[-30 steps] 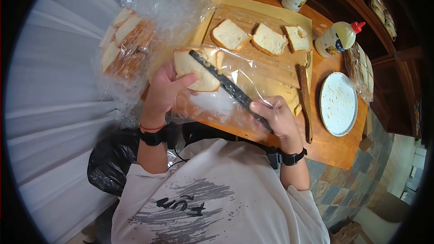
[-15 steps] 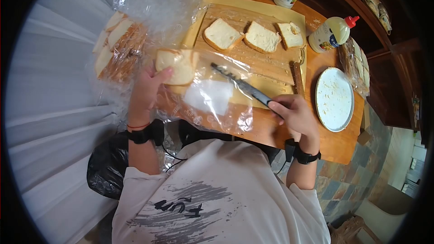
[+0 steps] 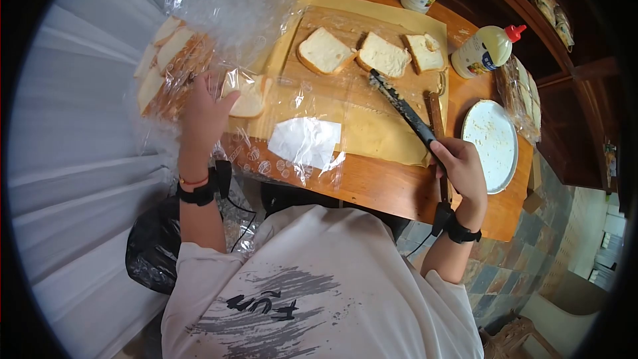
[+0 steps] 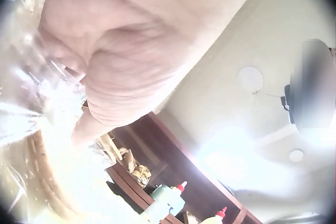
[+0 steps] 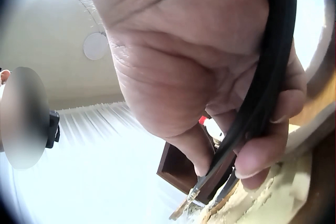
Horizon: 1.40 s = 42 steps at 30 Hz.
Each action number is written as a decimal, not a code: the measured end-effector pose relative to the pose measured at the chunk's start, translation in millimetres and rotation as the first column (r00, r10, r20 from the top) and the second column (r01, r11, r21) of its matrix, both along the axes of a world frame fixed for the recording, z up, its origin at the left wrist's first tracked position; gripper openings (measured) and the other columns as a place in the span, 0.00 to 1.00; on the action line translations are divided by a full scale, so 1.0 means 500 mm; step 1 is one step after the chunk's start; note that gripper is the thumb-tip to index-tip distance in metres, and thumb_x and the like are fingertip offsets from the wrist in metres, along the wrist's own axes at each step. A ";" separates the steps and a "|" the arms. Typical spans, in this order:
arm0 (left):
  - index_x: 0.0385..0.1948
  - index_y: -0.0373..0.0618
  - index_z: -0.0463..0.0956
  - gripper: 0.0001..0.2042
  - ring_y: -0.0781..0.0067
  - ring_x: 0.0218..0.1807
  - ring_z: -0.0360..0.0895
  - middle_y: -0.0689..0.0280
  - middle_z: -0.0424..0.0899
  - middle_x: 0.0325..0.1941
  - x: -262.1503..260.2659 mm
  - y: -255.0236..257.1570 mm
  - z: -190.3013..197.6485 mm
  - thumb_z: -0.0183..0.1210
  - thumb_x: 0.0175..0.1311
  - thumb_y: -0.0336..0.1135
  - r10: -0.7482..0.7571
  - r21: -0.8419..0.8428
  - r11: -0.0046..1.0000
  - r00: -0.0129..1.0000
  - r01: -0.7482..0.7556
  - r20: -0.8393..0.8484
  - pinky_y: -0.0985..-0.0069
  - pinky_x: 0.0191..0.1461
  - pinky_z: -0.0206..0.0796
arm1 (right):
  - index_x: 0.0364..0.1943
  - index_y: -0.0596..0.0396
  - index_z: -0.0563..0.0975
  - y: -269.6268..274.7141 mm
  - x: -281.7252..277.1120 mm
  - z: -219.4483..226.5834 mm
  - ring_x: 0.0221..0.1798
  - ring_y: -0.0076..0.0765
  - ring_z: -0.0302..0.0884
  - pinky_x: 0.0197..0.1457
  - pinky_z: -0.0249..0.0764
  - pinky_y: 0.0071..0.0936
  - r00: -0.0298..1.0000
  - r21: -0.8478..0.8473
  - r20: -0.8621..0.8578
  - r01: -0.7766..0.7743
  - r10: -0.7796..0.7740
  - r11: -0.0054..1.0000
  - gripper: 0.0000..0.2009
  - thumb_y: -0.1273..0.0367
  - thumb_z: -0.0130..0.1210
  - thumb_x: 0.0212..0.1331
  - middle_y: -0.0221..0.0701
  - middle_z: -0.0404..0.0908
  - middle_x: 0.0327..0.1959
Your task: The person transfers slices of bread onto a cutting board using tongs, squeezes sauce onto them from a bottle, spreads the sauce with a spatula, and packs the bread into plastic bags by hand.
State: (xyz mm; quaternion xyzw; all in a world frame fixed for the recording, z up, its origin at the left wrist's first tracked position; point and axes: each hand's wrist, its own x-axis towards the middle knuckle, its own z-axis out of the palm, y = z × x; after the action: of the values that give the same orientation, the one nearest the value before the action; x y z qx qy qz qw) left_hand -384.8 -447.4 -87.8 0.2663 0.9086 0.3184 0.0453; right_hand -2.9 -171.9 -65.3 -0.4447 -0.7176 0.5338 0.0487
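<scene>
My right hand (image 3: 463,169) grips a long black knife (image 3: 409,114), its blade smeared with pale crumbs and angled up-left over the board. In the right wrist view its curved handle (image 5: 265,71) runs across the palm. My left hand (image 3: 203,116) is spread at the left edge of a bread slice (image 3: 247,95) on clear plastic wrap (image 3: 282,103), thumb overlapping the slice. In the left wrist view, shiny wrap hides part of the fingers. Three more slices, left (image 3: 324,51), middle (image 3: 384,56) and right (image 3: 424,52), lie in a row on the wooden board (image 3: 332,18).
A bagged sliced loaf (image 3: 174,60) stands at the left. A wooden-handled utensil (image 3: 437,123) lies along the board's right side. A white plate with crumbs (image 3: 492,149), two red-capped bottles (image 3: 484,52) and another bagged loaf (image 3: 524,96) are at the right. White paper (image 3: 306,141) lies near the table's front.
The left hand and its slice have moved left and down onto the wrap, and the hand's grip has loosened. The right hand has drawn the knife away from the slice to the right.
</scene>
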 end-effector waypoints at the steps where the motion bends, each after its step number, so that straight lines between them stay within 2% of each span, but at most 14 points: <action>1: 0.63 0.35 0.71 0.30 0.49 0.62 0.79 0.46 0.80 0.62 0.012 0.004 0.005 0.70 0.62 0.39 -0.001 0.001 1.000 1.000 0.001 -0.001 0.60 0.67 0.69 | 0.39 0.67 0.85 -0.002 -0.010 -0.002 0.21 0.20 0.73 0.25 0.69 0.23 1.000 0.000 0.013 -0.003 0.003 1.000 0.14 0.65 0.61 0.72 0.27 0.80 0.21; 3: 0.60 0.36 0.73 0.29 0.44 0.58 0.80 0.47 0.81 0.58 0.046 0.011 0.014 0.71 0.61 0.40 0.020 0.016 1.000 0.958 -0.016 -0.287 0.59 0.64 0.71 | 0.38 0.67 0.85 -0.003 -0.030 -0.006 0.19 0.20 0.73 0.24 0.69 0.24 1.000 0.004 0.002 -0.011 0.011 1.000 0.15 0.64 0.61 0.71 0.28 0.80 0.20; 4: 0.60 0.36 0.73 0.29 0.44 0.58 0.80 0.47 0.81 0.58 0.060 0.014 0.019 0.71 0.61 0.40 0.022 0.015 1.000 0.957 -0.018 -0.289 0.59 0.64 0.71 | 0.38 0.67 0.85 -0.001 -0.040 -0.007 0.19 0.21 0.73 0.24 0.70 0.24 0.999 0.021 0.025 -0.040 0.039 0.999 0.15 0.63 0.62 0.71 0.29 0.80 0.20; 6: 0.56 0.38 0.75 0.26 0.45 0.54 0.80 0.50 0.80 0.54 0.094 0.024 0.027 0.72 0.60 0.41 -0.107 -0.135 0.990 0.832 0.039 -0.545 0.58 0.59 0.72 | 0.37 0.67 0.85 -0.002 -0.059 -0.006 0.19 0.21 0.74 0.24 0.70 0.24 0.996 0.038 0.049 -0.070 0.068 0.997 0.16 0.63 0.62 0.71 0.30 0.81 0.20; 8: 0.50 0.39 0.76 0.21 0.52 0.50 0.80 0.53 0.80 0.49 0.149 0.041 0.010 0.73 0.61 0.38 -0.218 -0.080 0.975 0.959 0.207 -0.182 0.61 0.54 0.73 | 0.35 0.67 0.85 -0.007 -0.083 0.006 0.19 0.23 0.76 0.24 0.71 0.25 0.996 0.098 0.080 -0.058 0.050 0.993 0.17 0.61 0.62 0.70 0.31 0.81 0.20; 10: 0.46 0.40 0.76 0.19 0.51 0.49 0.80 0.53 0.78 0.47 0.223 0.075 -0.009 0.73 0.60 0.39 -0.301 0.114 0.949 0.951 0.293 0.065 0.61 0.51 0.73 | 0.34 0.67 0.84 -0.006 -0.106 0.012 0.19 0.24 0.77 0.25 0.72 0.26 0.993 0.111 0.104 -0.074 0.062 0.991 0.18 0.60 0.63 0.70 0.31 0.81 0.20; 11: 0.43 0.40 0.75 0.18 0.51 0.47 0.80 0.54 0.77 0.45 0.251 0.087 -0.002 0.73 0.61 0.40 -0.350 0.072 0.934 0.936 0.351 -0.020 0.60 0.50 0.73 | 0.33 0.67 0.84 -0.003 -0.115 0.015 0.19 0.25 0.78 0.25 0.72 0.26 0.989 0.123 0.129 -0.084 0.068 0.989 0.19 0.60 0.63 0.69 0.32 0.81 0.20; 13: 0.45 0.39 0.73 0.20 0.48 0.47 0.79 0.53 0.76 0.46 0.283 0.103 -0.012 0.72 0.61 0.39 -0.377 0.047 0.924 0.925 0.379 -0.036 0.58 0.51 0.73 | 0.32 0.67 0.84 0.003 -0.131 0.012 0.19 0.25 0.78 0.25 0.73 0.26 0.988 0.118 0.136 -0.095 0.079 0.988 0.19 0.59 0.63 0.69 0.32 0.81 0.20; 15: 0.47 0.38 0.71 0.22 0.45 0.47 0.79 0.51 0.75 0.47 0.298 0.112 -0.019 0.72 0.60 0.39 -0.388 -0.113 0.918 0.920 0.380 -0.052 0.56 0.50 0.74 | 0.32 0.67 0.84 0.007 -0.144 0.010 0.19 0.25 0.78 0.25 0.73 0.27 0.986 0.112 0.143 -0.106 0.089 0.988 0.20 0.58 0.63 0.69 0.31 0.81 0.20; 22: 0.45 0.38 0.69 0.18 0.44 0.45 0.80 0.50 0.74 0.46 0.298 0.124 -0.045 0.67 0.59 0.35 -0.368 -0.150 0.923 0.927 0.355 -0.068 0.54 0.47 0.74 | 0.27 0.67 0.83 0.011 -0.191 0.000 0.18 0.26 0.79 0.26 0.73 0.27 0.985 0.108 0.103 -0.147 0.136 0.983 0.22 0.58 0.63 0.69 0.31 0.79 0.17; 28: 0.38 0.39 0.71 0.11 0.44 0.42 0.80 0.51 0.77 0.41 0.304 0.122 -0.049 0.63 0.59 0.30 -0.381 -0.138 0.920 0.920 0.367 -0.092 0.53 0.44 0.74 | 0.28 0.67 0.84 0.008 -0.213 -0.013 0.16 0.27 0.78 0.24 0.72 0.27 0.990 0.166 0.095 -0.115 0.101 0.979 0.20 0.59 0.64 0.68 0.31 0.79 0.17; 31: 0.33 0.40 0.73 0.08 0.44 0.40 0.80 0.52 0.78 0.37 0.299 0.118 -0.060 0.63 0.59 0.30 -0.387 -0.120 0.920 0.912 0.373 -0.133 0.54 0.41 0.74 | 0.30 0.66 0.86 0.001 -0.207 -0.022 0.16 0.24 0.76 0.24 0.71 0.26 0.997 0.158 0.012 -0.077 0.076 0.984 0.18 0.60 0.64 0.68 0.30 0.79 0.17; 36: 0.30 0.42 0.74 0.07 0.47 0.36 0.81 0.55 0.80 0.32 0.287 0.116 -0.043 0.63 0.60 0.31 -0.338 -0.081 0.939 0.940 0.334 -0.042 0.54 0.37 0.73 | 0.35 0.65 0.87 -0.003 -0.172 -0.030 0.19 0.20 0.71 0.23 0.68 0.23 0.970 -0.087 -0.233 0.045 -0.064 0.995 0.14 0.65 0.63 0.70 0.27 0.81 0.21; 42: 0.32 0.44 0.76 0.06 0.53 0.32 0.81 0.59 0.81 0.31 0.278 0.099 -0.019 0.63 0.62 0.33 -0.288 -0.049 0.956 0.958 0.288 0.000 0.60 0.35 0.72 | 0.35 0.64 0.86 -0.004 -0.070 0.022 0.19 0.20 0.72 0.25 0.66 0.20 0.967 -0.117 -0.252 0.014 -0.043 0.993 0.12 0.67 0.61 0.71 0.27 0.81 0.21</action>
State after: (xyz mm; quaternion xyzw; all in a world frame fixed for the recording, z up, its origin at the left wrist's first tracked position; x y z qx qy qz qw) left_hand -245.8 -398.1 -97.2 0.3957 0.8679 0.2852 0.0942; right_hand -38.0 -173.9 -54.4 -0.3852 -0.6673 0.6256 0.1224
